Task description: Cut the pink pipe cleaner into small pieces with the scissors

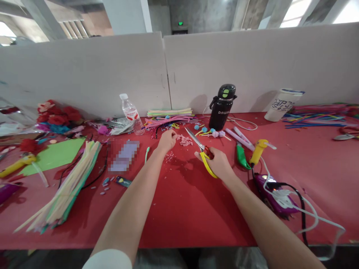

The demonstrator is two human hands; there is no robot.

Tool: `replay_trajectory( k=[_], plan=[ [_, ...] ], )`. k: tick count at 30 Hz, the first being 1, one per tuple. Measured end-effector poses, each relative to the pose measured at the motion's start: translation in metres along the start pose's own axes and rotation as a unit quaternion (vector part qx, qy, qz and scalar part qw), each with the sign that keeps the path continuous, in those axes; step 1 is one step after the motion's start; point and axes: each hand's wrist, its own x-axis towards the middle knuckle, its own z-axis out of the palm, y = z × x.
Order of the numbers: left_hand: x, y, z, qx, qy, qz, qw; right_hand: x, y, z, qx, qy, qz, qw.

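My right hand [217,161] is wrapped round scissors [200,145] with yellow and red handles, their blades pointing up and to the left. Just left of the blade tips is a small pile of pink pieces [185,140]. My left hand [168,140] reaches to the left edge of that pile with its fingers pinched together; whatever they hold is too small to make out. Tiny pink scraps [169,157] are scattered below it on the red table [174,209].
Behind lie pink stems [168,121], a bottle [131,114] and a black flask [221,108]. A yellow glue gun [258,151] and a purple device with cables [273,194] stand right. Pale stems [67,186] lie left. A partition [112,71] closes the back.
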Motion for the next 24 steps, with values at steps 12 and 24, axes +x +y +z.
replay_trajectory(
  k=[12,24],
  plan=[
    [-0.092,0.025,-0.052,-0.359,0.05,-0.024,0.931,-0.019,-0.02,0.003,0.004,-0.062,-0.061,0.996],
    [-0.083,0.013,-0.041,-0.096,-0.011,0.001,0.995,-0.016,-0.017,0.003,0.0,-0.058,-0.051,0.997]
  ],
)
